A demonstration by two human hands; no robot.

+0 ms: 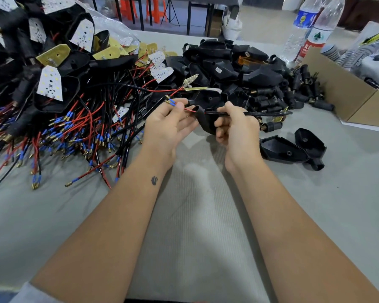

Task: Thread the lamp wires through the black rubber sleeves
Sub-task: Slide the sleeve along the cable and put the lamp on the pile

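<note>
My left hand [169, 123] pinches the blue-tipped ends of a thin red and black wire pair [189, 110] between thumb and fingers. The wires run right into the neck of a black rubber sleeve [206, 122]. My right hand [234, 125] grips that sleeve and a black cable [269, 114] that leads off to the right. Both hands are held just above the grey table [195, 215], close together.
A big heap of wired LED lamp boards [50, 84] with red, black and blue-tipped wires fills the left. Empty black sleeves [228, 68] are piled behind the hands; two lie at the right [289, 149]. A cardboard box [348, 95] and water bottles [315, 36] stand far right.
</note>
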